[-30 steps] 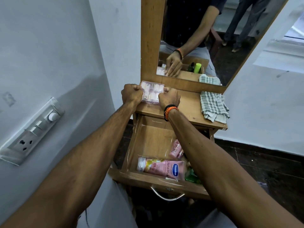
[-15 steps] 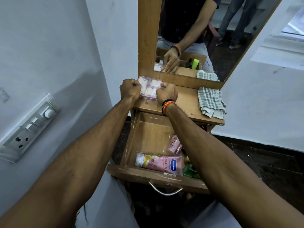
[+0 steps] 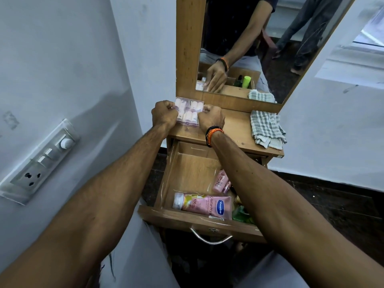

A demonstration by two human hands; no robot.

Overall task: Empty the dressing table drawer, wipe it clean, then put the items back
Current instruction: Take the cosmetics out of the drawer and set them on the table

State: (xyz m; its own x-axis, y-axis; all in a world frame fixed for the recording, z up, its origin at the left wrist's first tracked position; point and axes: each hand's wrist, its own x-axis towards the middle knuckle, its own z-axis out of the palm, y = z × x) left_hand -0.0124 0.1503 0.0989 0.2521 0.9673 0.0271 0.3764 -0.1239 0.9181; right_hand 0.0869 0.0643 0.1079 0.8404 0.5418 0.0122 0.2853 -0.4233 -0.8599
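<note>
A clear plastic box [image 3: 189,111] with small pale items lies on the left end of the dressing table top [image 3: 234,129]. My left hand [image 3: 164,115] grips its left edge and my right hand [image 3: 213,117] grips its right edge, both with curled fingers. Below, the wooden drawer [image 3: 187,175] stands pulled open. In it lie a pink Vaseline tube [image 3: 204,205], a small pink tube [image 3: 220,180] and something green [image 3: 242,215] partly hidden by my right forearm.
A checked cloth [image 3: 267,128] lies on the right end of the table top. A framed mirror [image 3: 270,44] rises behind it. A wall with a switch panel [image 3: 41,161] is close on the left. The drawer's metal handle [image 3: 209,238] juts toward me.
Both hands stay on the clear box on the table top; it has hardly shifted. The view has moved slightly.
</note>
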